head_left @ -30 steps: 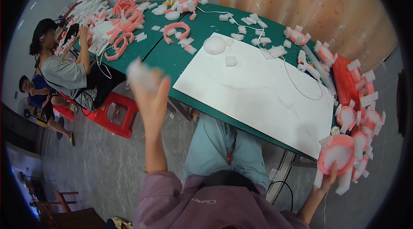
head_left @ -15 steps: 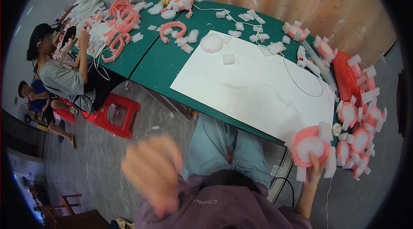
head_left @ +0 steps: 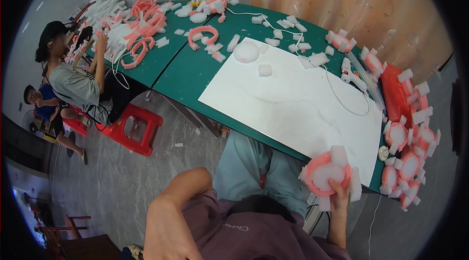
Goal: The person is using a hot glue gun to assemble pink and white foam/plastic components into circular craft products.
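My right hand (head_left: 340, 194) grips a round foam piece (head_left: 328, 175) above the near right corner of the white board. The piece has a pink foam ring, a white padded middle and white foam blocks sticking out from its edge. My thumb lies over the white middle, with the other fingers behind it. My left arm is bent back toward my body, and the back of my left hand (head_left: 171, 240) shows at the lower edge. Its fingers are out of the picture, so what they do is hidden.
A white board (head_left: 293, 98) lies on the green table (head_left: 171, 81). On it are a white foam disc (head_left: 245, 52) and a foam block (head_left: 265, 70). A white glue gun (head_left: 352, 75) stands near finished-looking foam pieces (head_left: 409, 166). A person (head_left: 78, 84) works at the left.
My right hand has moved left with the foam piece, closer to my body. My left hand, blurred before over my lap's left side, has drawn down to the lower edge.
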The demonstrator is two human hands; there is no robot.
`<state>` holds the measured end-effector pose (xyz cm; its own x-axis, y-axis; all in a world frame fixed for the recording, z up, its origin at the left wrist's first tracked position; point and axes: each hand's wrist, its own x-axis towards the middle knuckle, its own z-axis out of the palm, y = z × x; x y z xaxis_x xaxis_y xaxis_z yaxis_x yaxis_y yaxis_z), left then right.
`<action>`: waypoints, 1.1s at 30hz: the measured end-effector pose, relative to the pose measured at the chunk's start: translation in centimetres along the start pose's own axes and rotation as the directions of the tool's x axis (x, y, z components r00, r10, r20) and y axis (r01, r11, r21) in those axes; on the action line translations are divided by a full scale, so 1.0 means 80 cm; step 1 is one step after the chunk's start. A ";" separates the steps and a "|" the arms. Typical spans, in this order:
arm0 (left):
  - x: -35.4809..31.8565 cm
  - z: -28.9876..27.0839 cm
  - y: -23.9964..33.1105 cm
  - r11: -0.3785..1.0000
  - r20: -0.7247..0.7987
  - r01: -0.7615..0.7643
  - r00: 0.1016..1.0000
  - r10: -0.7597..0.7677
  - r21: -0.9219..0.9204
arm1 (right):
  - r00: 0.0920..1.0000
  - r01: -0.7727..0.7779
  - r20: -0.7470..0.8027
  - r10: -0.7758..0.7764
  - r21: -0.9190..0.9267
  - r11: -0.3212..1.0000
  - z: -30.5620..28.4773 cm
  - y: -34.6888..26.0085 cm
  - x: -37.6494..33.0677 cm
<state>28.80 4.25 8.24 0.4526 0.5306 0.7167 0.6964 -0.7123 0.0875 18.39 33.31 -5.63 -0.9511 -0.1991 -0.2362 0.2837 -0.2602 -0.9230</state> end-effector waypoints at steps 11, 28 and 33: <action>0.024 0.009 0.021 0.995 -0.030 0.017 0.999 -0.014 0.102 | 0.966 -0.080 0.241 0.089 -0.046 0.996 0.037 0.008 0.018; -0.131 0.046 -0.090 0.097 -0.820 0.993 0.001 -0.572 -0.067 | 0.807 0.452 0.585 -0.082 -0.523 0.723 0.093 -0.018 0.025; -0.139 0.072 -0.086 0.331 -0.889 0.875 -0.204 -0.411 -0.353 | 0.784 0.320 0.620 0.011 -0.420 0.849 0.071 0.003 0.020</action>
<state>22.21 5.89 -4.30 -0.8733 -0.2236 0.4329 0.4296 0.0661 0.9006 17.63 27.54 -4.47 -0.6669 -0.7451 -0.0070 -0.1153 0.1125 -0.9869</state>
